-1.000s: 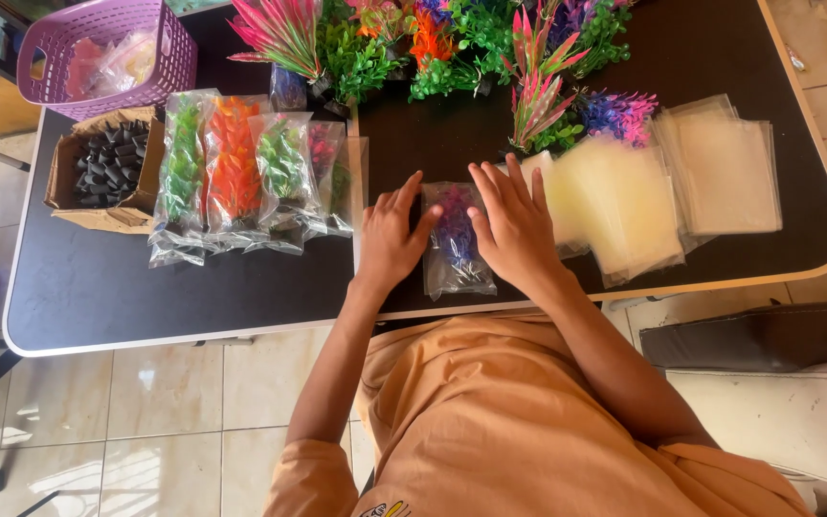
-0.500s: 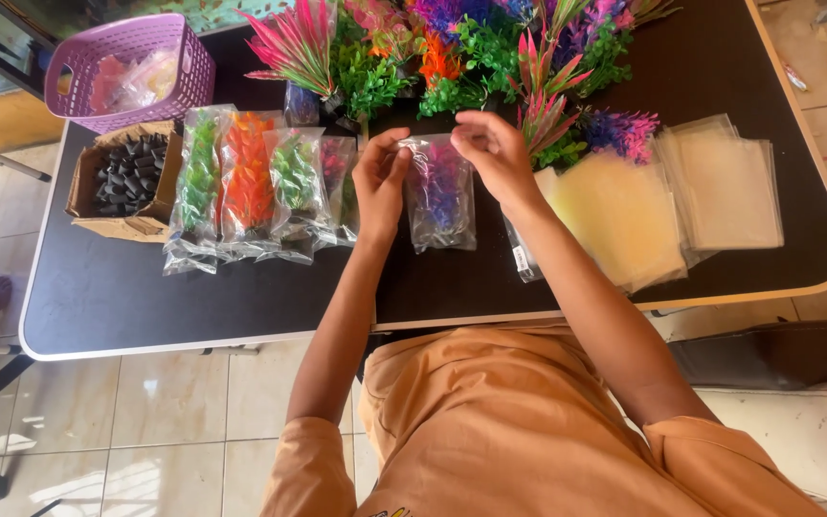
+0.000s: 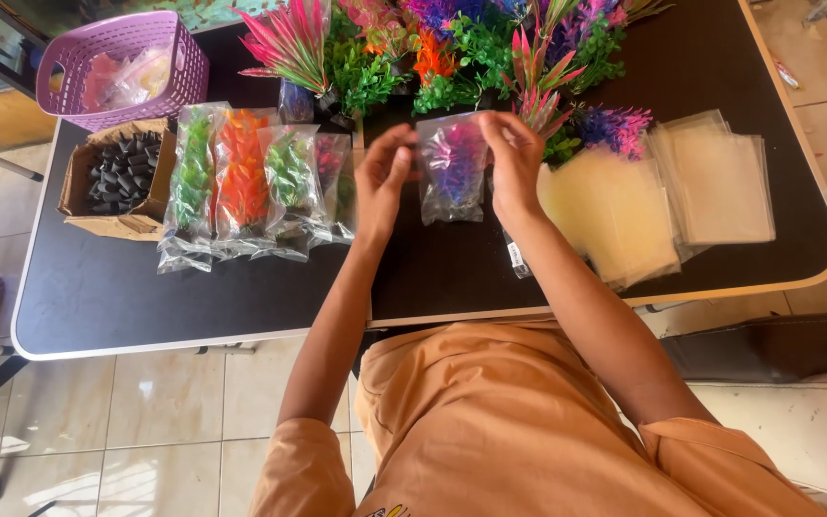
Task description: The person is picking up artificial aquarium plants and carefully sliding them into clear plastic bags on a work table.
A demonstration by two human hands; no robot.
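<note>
Clear plastic wraps the purple and pink artificial plant in the small bag point(image 3: 450, 168) that both hands hold up above the dark table point(image 3: 193, 297). The left hand point(image 3: 383, 177) pinches the bag's upper left corner between thumb and fingers, the grip narrow and closed on the plastic. The right hand point(image 3: 514, 158) grips the upper right corner the same way, fingers curled over the top edge. The bag hangs upright between the two hands, its lower end just above the tabletop; whether it touches the surface cannot be told.

To the left of the left hand lies a row of packed bags point(image 3: 241, 187), overlapping one another, holding green and orange plastic plants. Further left sits an open cardboard box point(image 3: 119, 177) filled with small black pieces, and behind it a purple plastic basket point(image 3: 122, 67) with crumpled clear wrappers inside. Along the far edge of the table stands a cluster of loose artificial plants point(image 3: 433, 48) in red, green, orange, pink and purple. To the right of the right hand lies a stack of empty clear bags point(image 3: 662, 196), fanned out near the table's rounded corner. The person wears an orange shirt point(image 3: 519, 431) and sits close against the table's near edge
</note>
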